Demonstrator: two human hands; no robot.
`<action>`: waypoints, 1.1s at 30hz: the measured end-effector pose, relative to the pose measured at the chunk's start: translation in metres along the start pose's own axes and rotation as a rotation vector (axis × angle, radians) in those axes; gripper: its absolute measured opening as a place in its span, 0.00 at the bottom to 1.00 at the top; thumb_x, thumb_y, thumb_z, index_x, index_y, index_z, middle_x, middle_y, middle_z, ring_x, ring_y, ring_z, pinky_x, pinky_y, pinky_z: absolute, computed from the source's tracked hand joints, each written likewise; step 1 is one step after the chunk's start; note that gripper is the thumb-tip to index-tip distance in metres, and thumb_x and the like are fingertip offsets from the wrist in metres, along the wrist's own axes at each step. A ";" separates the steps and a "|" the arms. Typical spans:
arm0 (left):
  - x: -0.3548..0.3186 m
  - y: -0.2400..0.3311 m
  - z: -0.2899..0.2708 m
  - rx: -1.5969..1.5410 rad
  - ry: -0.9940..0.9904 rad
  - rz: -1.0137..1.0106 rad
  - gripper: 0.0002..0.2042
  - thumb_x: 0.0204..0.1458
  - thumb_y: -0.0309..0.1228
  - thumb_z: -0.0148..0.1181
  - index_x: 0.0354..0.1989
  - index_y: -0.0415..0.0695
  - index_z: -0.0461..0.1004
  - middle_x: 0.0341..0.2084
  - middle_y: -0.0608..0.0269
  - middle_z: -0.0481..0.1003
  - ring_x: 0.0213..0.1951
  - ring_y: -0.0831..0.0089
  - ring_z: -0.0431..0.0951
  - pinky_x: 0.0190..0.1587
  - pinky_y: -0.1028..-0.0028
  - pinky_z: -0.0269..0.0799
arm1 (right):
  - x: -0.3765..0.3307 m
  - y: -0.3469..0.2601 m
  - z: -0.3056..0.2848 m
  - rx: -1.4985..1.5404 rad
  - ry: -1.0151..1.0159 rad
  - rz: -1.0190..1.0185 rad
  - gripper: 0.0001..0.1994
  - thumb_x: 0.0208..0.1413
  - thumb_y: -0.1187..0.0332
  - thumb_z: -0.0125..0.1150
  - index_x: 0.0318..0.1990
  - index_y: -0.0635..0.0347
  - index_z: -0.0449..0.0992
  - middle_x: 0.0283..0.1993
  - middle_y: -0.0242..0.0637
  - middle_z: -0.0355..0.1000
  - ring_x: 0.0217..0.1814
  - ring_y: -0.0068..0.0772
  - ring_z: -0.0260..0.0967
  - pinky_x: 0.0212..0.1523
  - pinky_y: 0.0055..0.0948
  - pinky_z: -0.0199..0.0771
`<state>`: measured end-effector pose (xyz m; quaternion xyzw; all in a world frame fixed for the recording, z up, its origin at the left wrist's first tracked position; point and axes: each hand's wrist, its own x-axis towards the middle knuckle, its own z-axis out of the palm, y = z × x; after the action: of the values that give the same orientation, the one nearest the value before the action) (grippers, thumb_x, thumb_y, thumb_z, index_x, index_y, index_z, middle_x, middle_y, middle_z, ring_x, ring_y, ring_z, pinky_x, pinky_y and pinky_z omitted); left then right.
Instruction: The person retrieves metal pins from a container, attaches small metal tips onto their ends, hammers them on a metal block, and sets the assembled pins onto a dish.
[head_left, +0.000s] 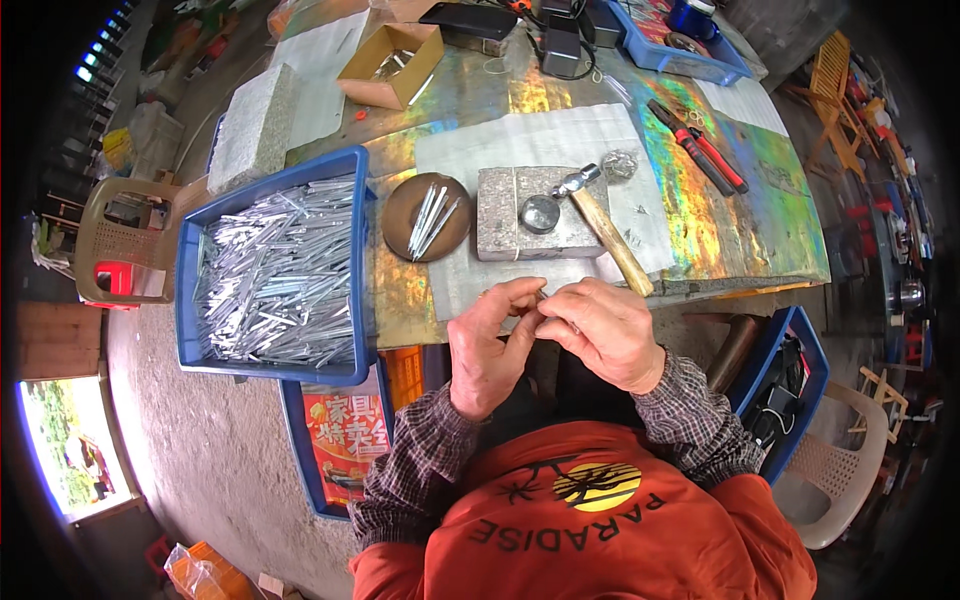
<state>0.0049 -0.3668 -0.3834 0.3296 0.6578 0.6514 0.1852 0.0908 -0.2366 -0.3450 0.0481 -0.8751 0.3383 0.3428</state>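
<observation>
My left hand (pixel 490 345) and my right hand (pixel 605 335) meet just off the table's near edge, fingertips pinched together. Whatever sits between them is too small and too covered to name. Beyond them a grey stone block (pixel 495 215) lies on a white sheet (pixel 450 150), with a round metal piece (pixel 539 214) on top. A hammer (pixel 613 232) rests its head on the block, its wooden handle pointing toward my right hand. Left of the block, a round brown dish (pixel 396 222) holds several thin metal rods (pixel 432 222).
A blue crate (pixel 368 270) heaped with metal rods (pixel 280 275) stands at the left. Red-handled pliers (pixel 705 160) lie to the right. A cardboard box (pixel 360 85) and a blue tray (pixel 690 68) are at the back. Plastic chairs (pixel 110 235) flank the table.
</observation>
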 end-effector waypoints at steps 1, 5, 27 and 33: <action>-0.001 0.003 -0.002 0.068 -0.033 0.038 0.16 0.43 0.15 0.59 0.43 0.39 0.73 0.29 0.57 0.76 0.31 0.71 0.77 0.36 0.75 0.73 | 0.000 0.001 0.000 0.040 0.008 -0.011 0.12 0.38 0.76 0.69 0.32 0.65 0.73 0.26 0.37 0.70 0.26 0.37 0.70 0.25 0.30 0.71; 0.001 0.009 -0.007 0.109 -0.081 0.038 0.15 0.42 0.16 0.60 0.41 0.39 0.73 0.29 0.56 0.76 0.32 0.65 0.77 0.36 0.72 0.72 | 0.002 0.001 0.003 0.091 -0.024 0.094 0.08 0.44 0.73 0.67 0.31 0.64 0.73 0.24 0.39 0.70 0.25 0.36 0.70 0.24 0.27 0.69; 0.063 -0.061 -0.060 1.198 0.423 0.137 0.02 0.44 0.26 0.60 0.26 0.46 0.74 0.25 0.61 0.72 0.31 0.59 0.73 0.32 0.65 0.69 | -0.020 0.007 0.012 0.297 -0.063 0.575 0.09 0.51 0.78 0.59 0.41 0.65 0.73 0.25 0.31 0.69 0.22 0.14 0.62 0.22 0.17 0.62; 0.061 -0.056 -0.059 1.274 0.438 0.148 0.01 0.45 0.27 0.55 0.24 0.45 0.71 0.25 0.61 0.67 0.27 0.60 0.72 0.27 0.63 0.68 | -0.022 0.003 0.012 0.314 -0.095 0.587 0.05 0.52 0.78 0.58 0.36 0.68 0.74 0.26 0.35 0.71 0.24 0.18 0.67 0.24 0.19 0.65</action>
<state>-0.0888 -0.3653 -0.4225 0.2792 0.9112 0.1992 -0.2280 0.1000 -0.2449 -0.3673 -0.1381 -0.8039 0.5505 0.1779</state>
